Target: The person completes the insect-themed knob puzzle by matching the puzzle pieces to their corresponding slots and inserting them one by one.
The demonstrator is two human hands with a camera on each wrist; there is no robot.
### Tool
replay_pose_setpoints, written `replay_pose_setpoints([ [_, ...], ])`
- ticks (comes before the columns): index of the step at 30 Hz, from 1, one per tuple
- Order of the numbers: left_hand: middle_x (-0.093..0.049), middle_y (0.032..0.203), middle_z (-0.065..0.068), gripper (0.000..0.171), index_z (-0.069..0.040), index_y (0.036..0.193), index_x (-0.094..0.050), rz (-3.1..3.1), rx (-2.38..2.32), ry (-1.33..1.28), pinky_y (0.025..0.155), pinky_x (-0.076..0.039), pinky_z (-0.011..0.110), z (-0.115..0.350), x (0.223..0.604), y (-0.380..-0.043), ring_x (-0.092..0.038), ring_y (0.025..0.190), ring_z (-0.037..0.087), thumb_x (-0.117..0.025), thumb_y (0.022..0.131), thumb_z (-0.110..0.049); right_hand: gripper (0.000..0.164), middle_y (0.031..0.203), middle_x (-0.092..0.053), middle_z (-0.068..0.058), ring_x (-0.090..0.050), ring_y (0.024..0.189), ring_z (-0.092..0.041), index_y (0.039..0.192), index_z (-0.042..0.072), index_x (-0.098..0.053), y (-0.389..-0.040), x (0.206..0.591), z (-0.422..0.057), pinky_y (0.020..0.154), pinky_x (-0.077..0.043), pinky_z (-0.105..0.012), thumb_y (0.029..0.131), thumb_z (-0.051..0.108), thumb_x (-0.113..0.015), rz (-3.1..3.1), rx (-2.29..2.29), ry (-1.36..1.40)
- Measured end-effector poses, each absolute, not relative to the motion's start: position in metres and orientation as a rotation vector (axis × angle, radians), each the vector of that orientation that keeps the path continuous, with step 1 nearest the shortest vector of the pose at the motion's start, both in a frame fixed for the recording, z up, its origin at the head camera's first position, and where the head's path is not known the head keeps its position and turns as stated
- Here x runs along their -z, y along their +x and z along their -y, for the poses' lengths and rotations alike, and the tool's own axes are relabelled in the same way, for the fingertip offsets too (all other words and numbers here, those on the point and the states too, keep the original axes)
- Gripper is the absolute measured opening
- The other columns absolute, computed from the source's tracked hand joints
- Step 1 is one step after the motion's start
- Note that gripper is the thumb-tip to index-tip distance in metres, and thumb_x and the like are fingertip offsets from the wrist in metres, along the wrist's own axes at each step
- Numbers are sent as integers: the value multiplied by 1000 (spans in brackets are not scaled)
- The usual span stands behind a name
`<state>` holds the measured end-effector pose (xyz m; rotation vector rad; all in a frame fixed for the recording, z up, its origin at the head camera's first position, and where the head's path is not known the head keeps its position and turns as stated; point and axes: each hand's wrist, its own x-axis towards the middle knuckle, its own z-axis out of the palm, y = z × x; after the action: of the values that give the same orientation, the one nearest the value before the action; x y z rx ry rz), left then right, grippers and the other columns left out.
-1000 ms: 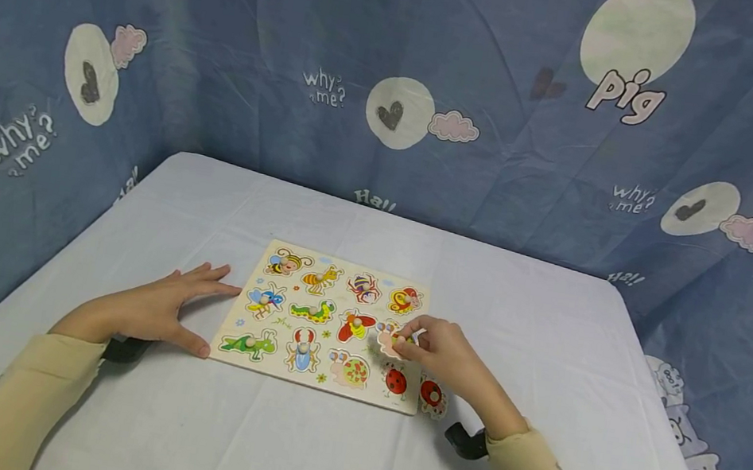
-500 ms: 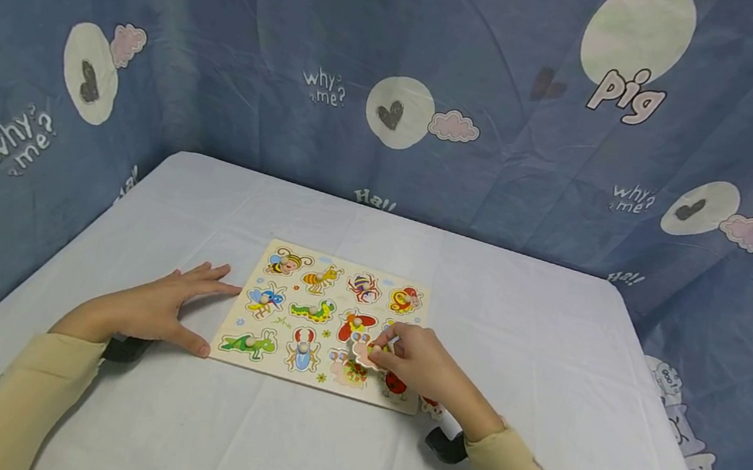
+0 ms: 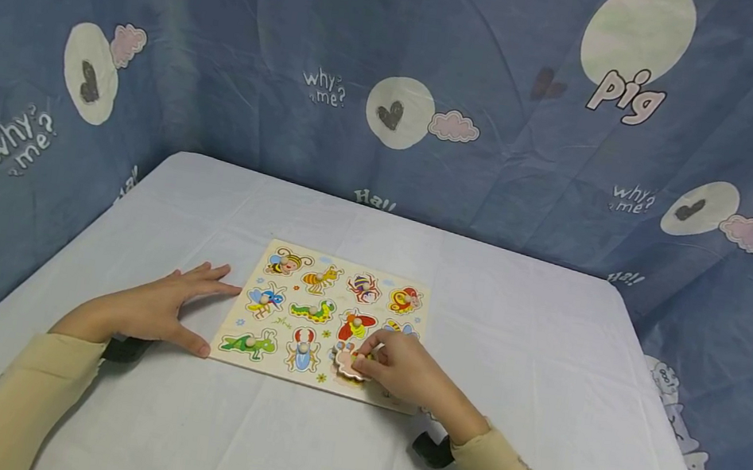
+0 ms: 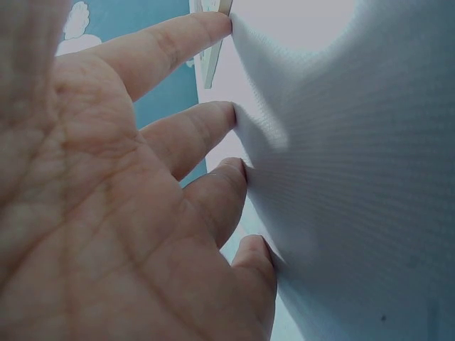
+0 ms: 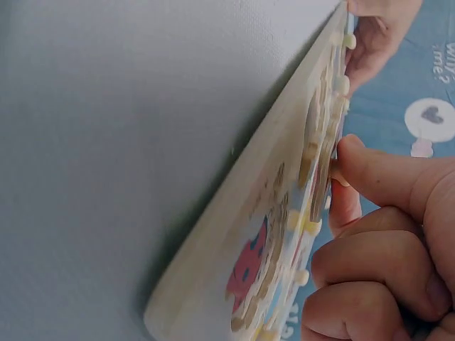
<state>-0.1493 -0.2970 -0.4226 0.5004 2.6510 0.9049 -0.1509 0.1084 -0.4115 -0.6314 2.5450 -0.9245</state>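
Note:
A wooden knob puzzle board (image 3: 327,383) with printed insects lies flat on the table. My left hand (image 3: 157,306) rests at its left side, fingers spread; thumb and index fingertips touch the edge. In the left wrist view the left hand's fingertips (image 4: 226,114) meet the cloth, and the board's edge (image 4: 213,60) shows by one finger. With thumb and index finger, my right hand (image 3: 410,367) pinches the knob of a snail puzzle piece (image 3: 346,361) over the snail picture in the front row. From the right wrist, the snail piece (image 5: 321,186) appears edge-on, close to the board.
Several knobbed insect pieces sit in the board, such as a caterpillar (image 3: 312,310) and a stag beetle (image 3: 304,348). A ladybug piece (image 3: 429,413) by the board's right edge is mostly hidden by the right wrist. White cloth covers the table (image 3: 176,424); a blue printed curtain (image 3: 499,188) hangs around it.
My right hand has carried the snail piece leftward and toward the front, from the board's right side to over the snail picture. The left hand has stayed put.

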Motion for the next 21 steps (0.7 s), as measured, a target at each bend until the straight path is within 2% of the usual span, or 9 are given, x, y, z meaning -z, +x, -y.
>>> replay_pose_setpoints([
  [18, -21, 177, 28, 103, -14, 155, -57, -2634, -923, 495, 126, -2, 82, 294, 419, -148, -4, 164, 56, -100, 67, -45, 10, 55, -45, 9, -37, 57, -6, 96, 15, -72, -146, 417, -103, 61, -31, -21, 100, 22, -77, -2522, 923, -666],
  [19, -20, 177, 28, 103, -14, 155, -57, -2633, -924, 495, 126, -2, 82, 294, 419, -148, -4, 164, 56, -100, 67, -45, 11, 55, -46, 9, -37, 56, -6, 95, 15, -71, -146, 417, -103, 68, -38, -21, 100, 22, -77, -2519, 926, -667],
  [21, -20, 177, 29, 103, -14, 156, -57, -2635, -922, 497, 126, -2, 82, 295, 419, -148, -4, 164, 56, -100, 67, -45, 11, 55, -46, 9, -37, 56, -6, 95, 16, -71, -145, 418, -103, 94, -49, -25, 100, 22, -77, -2520, 921, -673],
])
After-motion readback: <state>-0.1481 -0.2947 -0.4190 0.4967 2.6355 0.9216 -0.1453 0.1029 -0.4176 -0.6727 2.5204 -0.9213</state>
